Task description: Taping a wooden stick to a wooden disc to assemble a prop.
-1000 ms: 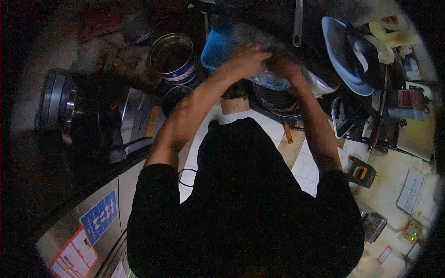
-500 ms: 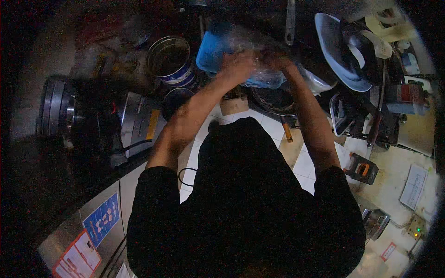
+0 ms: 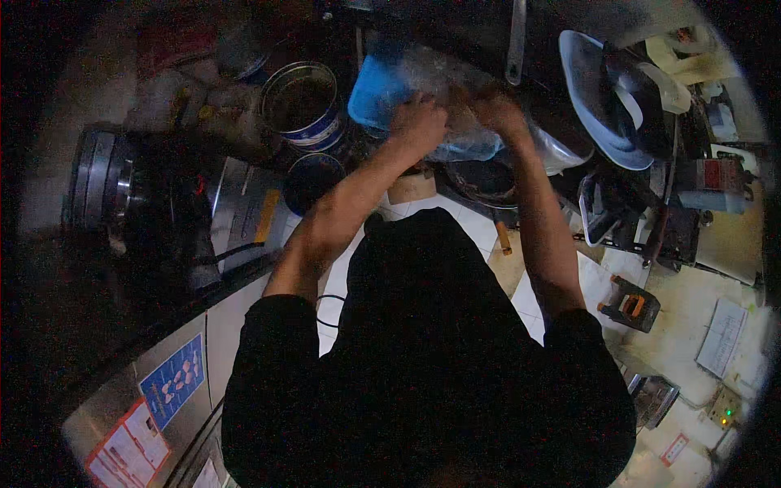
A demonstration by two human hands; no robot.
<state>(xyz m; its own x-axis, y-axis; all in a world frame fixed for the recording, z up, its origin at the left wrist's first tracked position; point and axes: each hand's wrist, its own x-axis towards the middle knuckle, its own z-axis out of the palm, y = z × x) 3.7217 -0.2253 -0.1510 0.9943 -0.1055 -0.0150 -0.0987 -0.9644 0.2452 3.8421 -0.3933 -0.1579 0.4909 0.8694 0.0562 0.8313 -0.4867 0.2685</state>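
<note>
A crumpled, see-through plastic bag [image 3: 435,69] lies in front of the person, spread just beyond and between the two bare hands, its lower part showing bluish below them. The left hand [image 3: 421,126] is at the bag's near left side, knuckles up and fingers bent inward. The right hand [image 3: 500,114] is at its right side, a little apart from the left, with its fingers pointing toward the middle of the bag. Both hands seem to touch the plastic, but blur and shadow hide the fingertips, so I cannot tell how far open either hand is or whether it has hold of the bag.

Just left of the bag, near the left hand, is a bright blue plastic tub with rounded corners [image 3: 374,93]. Farther left stands an open, round, blue-and-white bucket [image 3: 313,132]. A shiny, curved metal bowl [image 3: 563,153] sits to the right of the right hand.
</note>
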